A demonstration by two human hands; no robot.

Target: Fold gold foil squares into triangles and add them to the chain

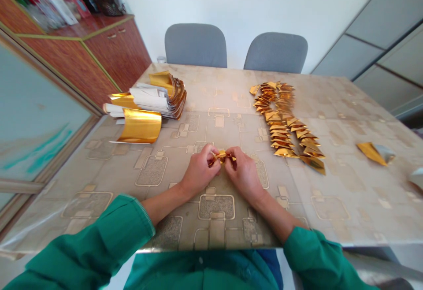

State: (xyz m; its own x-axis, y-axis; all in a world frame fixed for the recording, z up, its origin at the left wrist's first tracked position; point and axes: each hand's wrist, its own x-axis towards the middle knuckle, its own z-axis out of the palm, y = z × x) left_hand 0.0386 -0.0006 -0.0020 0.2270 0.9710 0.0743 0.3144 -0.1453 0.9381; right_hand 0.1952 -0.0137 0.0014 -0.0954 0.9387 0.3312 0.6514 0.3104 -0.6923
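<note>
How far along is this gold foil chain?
Done: a long chain of folded gold foil pieces lies on the table, doubled back at its far end. In hand: the left hand and right hand pinch a small folded gold piece. Left: a stack of unfolded gold-and-white sheets at the table's left.
</note>
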